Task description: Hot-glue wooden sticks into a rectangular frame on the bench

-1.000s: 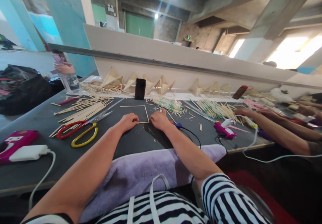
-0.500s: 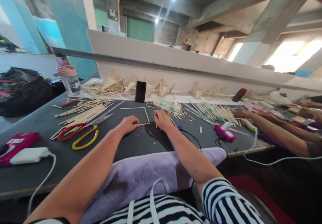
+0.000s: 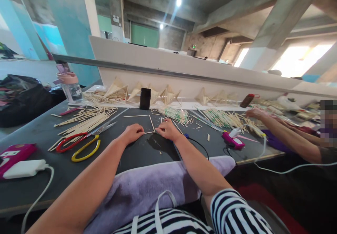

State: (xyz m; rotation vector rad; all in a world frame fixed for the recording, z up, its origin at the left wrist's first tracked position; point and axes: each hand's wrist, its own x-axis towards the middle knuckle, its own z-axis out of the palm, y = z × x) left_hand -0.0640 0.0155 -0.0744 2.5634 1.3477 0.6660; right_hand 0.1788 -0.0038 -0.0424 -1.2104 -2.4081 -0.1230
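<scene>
On the dark tabletop lies an open three-sided shape of thin wooden sticks (image 3: 152, 122), its open side facing left. The fingers of my left hand (image 3: 133, 134) are closed on the left end of the near stick. At the near right corner, my right hand (image 3: 167, 130) has its fingers bent together, the tips at or touching the joint; anything between them is too small to make out. A shadow and small scraps lie below that corner. Left of my left hand are large scissors (image 3: 98, 136) with one red and one yellow handle, blades apart, beside a heap of loose sticks (image 3: 86, 120).
A black phone (image 3: 145, 99) stands upright behind the sticks. Several pointed stick models (image 3: 168, 95) line the back panel. Bundled sticks (image 3: 223, 118) lie to the right, with a pink device (image 3: 233, 140) and white cable. A water bottle (image 3: 70, 88) stands back left. A co-worker's arms (image 3: 279, 130) reach in from the right.
My right hand has moved left and slightly down to the near right corner of the stick shape. My left hand stays at the near stick. The camera view has shifted slightly.
</scene>
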